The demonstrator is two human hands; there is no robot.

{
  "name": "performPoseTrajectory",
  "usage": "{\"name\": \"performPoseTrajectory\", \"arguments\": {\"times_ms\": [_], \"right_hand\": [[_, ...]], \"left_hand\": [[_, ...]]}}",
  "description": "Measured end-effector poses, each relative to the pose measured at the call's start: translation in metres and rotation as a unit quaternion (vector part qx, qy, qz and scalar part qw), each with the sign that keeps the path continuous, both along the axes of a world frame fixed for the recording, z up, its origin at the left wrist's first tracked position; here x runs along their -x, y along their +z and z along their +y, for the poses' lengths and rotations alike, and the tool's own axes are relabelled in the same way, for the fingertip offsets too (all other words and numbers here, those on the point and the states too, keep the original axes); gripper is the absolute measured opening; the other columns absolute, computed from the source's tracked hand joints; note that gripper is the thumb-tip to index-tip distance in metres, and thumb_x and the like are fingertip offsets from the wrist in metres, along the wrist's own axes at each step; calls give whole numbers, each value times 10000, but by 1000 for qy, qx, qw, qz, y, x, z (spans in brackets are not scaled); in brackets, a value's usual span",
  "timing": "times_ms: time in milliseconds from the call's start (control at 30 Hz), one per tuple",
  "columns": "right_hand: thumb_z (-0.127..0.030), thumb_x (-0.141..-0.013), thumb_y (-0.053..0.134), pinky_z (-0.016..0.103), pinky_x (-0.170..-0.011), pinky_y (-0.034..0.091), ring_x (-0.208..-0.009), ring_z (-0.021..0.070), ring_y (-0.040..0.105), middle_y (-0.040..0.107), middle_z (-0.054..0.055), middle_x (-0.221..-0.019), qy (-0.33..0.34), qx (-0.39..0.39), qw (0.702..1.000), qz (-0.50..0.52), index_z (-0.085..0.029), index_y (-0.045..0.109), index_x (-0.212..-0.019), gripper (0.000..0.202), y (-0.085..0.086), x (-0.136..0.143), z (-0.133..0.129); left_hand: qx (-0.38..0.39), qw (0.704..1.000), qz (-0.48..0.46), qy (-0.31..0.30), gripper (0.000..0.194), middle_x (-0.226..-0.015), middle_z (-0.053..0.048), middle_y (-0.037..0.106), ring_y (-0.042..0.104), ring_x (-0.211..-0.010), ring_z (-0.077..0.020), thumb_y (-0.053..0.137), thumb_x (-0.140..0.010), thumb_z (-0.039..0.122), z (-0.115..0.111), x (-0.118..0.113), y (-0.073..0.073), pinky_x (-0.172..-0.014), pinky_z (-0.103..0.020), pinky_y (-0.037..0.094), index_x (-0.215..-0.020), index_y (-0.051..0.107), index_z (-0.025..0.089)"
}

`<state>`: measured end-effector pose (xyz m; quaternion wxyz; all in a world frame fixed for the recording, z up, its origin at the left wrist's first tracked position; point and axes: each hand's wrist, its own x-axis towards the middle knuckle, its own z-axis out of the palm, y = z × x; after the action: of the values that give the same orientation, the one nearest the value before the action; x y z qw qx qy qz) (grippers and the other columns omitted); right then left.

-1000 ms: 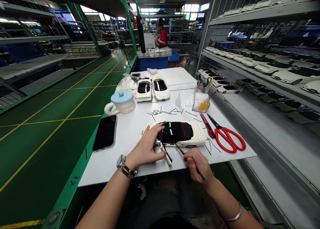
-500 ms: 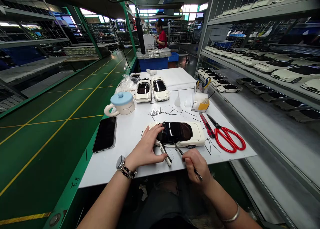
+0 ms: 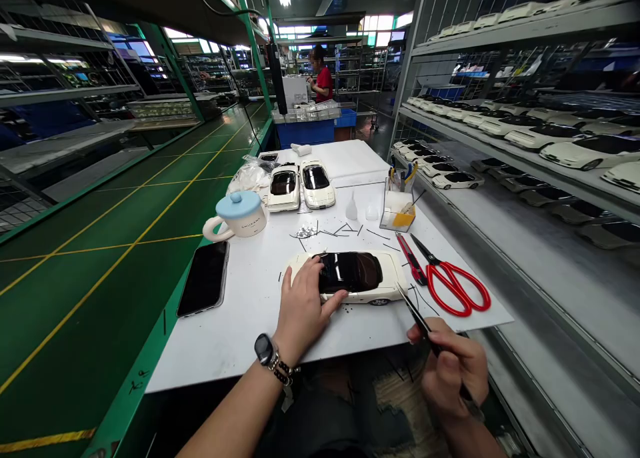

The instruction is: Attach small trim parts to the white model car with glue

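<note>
Just below frame centre, the left hand (image 3: 305,305) spreads its fingers over the white model car (image 3: 350,272), likely steadying it against the tabletop (image 3: 225,355), while the right hand (image 3: 450,361) pinches tweezers (image 3: 415,313), tips by the car's right end, seemingly for precision.

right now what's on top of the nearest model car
The left hand rests on the model car, hiding whatever's beneath; tweezers overlap its right end, contact unclear.

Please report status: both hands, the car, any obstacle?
Left hand resting on car; right hand gripping tweezers near car's end. Car upright on table. Scissors close by, not between hands and car.
</note>
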<state>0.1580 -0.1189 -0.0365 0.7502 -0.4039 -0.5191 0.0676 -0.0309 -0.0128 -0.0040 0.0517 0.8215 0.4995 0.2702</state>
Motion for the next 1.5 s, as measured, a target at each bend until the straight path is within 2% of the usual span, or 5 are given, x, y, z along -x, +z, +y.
{"name": "performPoseTrajectory", "arguments": {"times_ms": [300,567,833,1200,1500], "right_hand": [[-158,-908,407,463,-836,484,-969,238,626,657,114,-1101,-13,85,968,-237,-206,501,-1187,299,20,-39,43],[-227,-919,424,422,-865,449,-1056,243,603,670,73,-962,28,206,897,-391,-211,493,-855,95,32,-50,107],[-312,-870,525,396,-736,456,-941,271,594,610,84,-884,-47,201,912,-354,-213,463,-854,118,23,-34,47],[-71,-811,394,439,-849,496,-1052,254,626,664,160,-1121,-41,44,942,-330,-205,461,-886,168,-12,68,-11],[-318,-984,267,488,-796,439,-832,262,669,718,107,-878,-54,-21,975,-216,-193,496,-1155,312,19,-1,0]], "left_hand": [[9,998,56,-2,748,-1330,-192,494,452,-1241,-352,611,-735,591,-2,-12,19,-1069,-630,239,-1292,376,149],[8,997,79,20,763,-1360,-220,462,400,-1292,-347,567,-771,600,-6,-19,11,-1079,-592,268,-1308,363,97],[37,988,95,-119,873,-1445,-149,406,312,-1370,-305,584,-727,664,16,12,17,-1142,-553,193,-1387,298,169],[142,989,-6,-38,455,-1185,-87,633,618,-1072,-224,403,-918,458,16,39,44,-869,-369,523,-1309,401,227],[153,979,130,37,935,-1363,-238,450,458,-1224,-401,628,-668,564,-17,-7,47,-993,-529,386,-1398,295,84]]}}
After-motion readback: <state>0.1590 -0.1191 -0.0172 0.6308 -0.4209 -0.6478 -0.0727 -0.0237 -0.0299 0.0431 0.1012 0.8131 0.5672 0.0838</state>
